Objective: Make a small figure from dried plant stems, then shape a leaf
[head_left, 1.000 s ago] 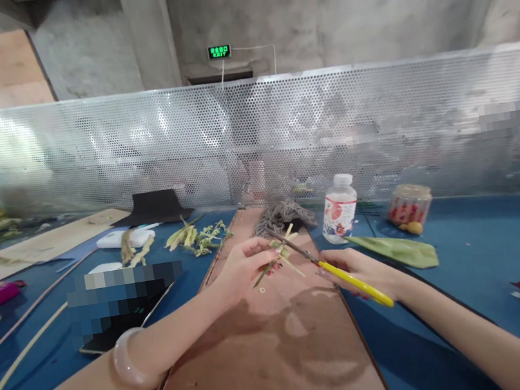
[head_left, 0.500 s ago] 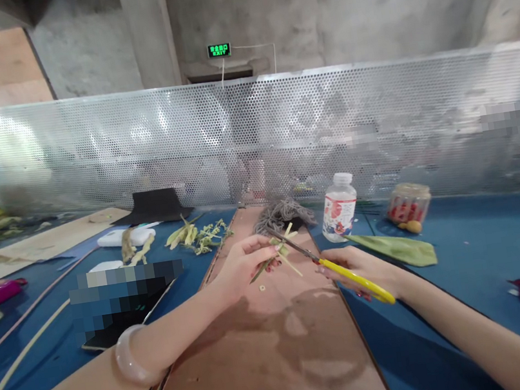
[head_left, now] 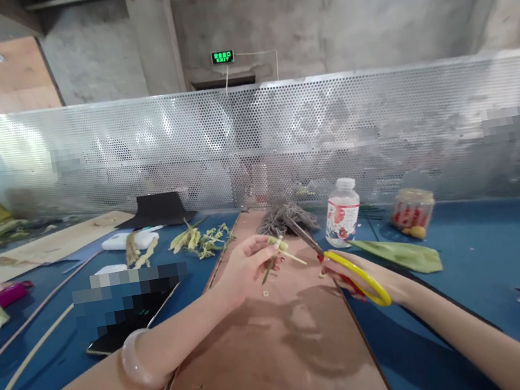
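A brown wooden board [head_left: 267,376] is flanked by a dark, flat, rectangular device [head_left: 135,321]. Above the board, a small pale-green folded-leaf piece [head_left: 279,244] is pinched between the fingers of the left hand [head_left: 245,265]; yellow-handled metal scissors [head_left: 305,237] are gripped by the right hand [head_left: 373,274]. Beyond, room is taken by a broad green leaf [head_left: 403,255], a clear plastic bottle [head_left: 341,215] and tangled grey yarn [head_left: 277,220], then blocked by a perforated silver metal screen [head_left: 158,138].

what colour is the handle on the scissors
Mostly bright yellow; the handle shows best in the head view.
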`<state>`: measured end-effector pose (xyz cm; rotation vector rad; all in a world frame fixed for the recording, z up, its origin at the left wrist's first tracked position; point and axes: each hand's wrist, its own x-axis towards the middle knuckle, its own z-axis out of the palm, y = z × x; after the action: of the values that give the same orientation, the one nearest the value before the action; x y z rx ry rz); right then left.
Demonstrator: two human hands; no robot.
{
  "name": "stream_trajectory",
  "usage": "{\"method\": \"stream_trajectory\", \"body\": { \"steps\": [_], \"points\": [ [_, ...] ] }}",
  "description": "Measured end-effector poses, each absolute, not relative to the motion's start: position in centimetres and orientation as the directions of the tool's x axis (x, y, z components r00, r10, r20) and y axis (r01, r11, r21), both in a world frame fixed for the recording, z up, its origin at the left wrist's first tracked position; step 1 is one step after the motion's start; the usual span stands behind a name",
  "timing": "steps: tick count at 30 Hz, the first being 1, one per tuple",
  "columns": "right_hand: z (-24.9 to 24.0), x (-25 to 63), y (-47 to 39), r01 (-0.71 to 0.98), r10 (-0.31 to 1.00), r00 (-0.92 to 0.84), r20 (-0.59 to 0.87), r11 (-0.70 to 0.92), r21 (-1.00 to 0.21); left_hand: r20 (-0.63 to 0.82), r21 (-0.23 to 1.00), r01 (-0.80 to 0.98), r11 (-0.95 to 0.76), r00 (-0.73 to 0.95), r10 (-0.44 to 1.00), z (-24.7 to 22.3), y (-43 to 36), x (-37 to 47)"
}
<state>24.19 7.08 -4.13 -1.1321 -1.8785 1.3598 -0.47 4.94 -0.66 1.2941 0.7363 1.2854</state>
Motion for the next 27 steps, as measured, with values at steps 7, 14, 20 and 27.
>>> {"method": "stream_trajectory", "body": {
  "steps": [7,14,20,27],
  "points": [
    [-4.5,22.0,6.0,0.134,0.926,-0.378,0.009,0.064,-0.989,0.274,0.89,-0.404,-0.213,0.1,0.957,-0.9,5.3,-0.7],
    [-4.5,21.4,4.6,0.202,0.898,-0.44,0.006,0.106,-0.974,0.318,0.855,-0.419,-0.306,-0.042,0.947,-0.6,5.3,-0.8],
    [-4.6,21.2,4.7,0.198,0.898,-0.441,-0.009,0.088,-0.976,0.252,0.855,-0.451,-0.257,-0.071,0.965,-0.4,5.6,-1.1],
    [-4.0,21.5,5.2,0.16,0.948,-0.296,0.118,0.171,-0.972,0.318,0.865,-0.413,-0.286,0.01,0.948,-0.2,5.6,-1.4]
  ]
}}
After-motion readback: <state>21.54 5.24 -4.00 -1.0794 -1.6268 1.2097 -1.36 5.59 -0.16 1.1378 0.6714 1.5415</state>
